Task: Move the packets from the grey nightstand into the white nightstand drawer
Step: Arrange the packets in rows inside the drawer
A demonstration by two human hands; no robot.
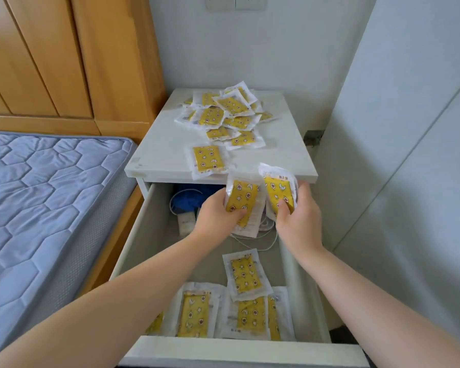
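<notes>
Several yellow packets with clear white edges lie in a heap (225, 112) on the nightstand top (160, 150), and one lone packet (207, 159) sits near its front edge. Below, the white drawer (239, 350) stands pulled out, with several packets (243, 274) lying flat in its front part. Above the drawer's back half, my left hand (215, 216) grips a packet (246, 197) by its lower left side. My right hand (298, 213) grips another packet (278, 189) just beside it. Both packets are held upright.
At the drawer's back lie a blue object (190, 196), a white cable (255, 240) and a small white box (186, 223). A blue quilted mattress (43, 208) on a wooden bed frame is at the left. A pale wall (398, 181) stands close on the right.
</notes>
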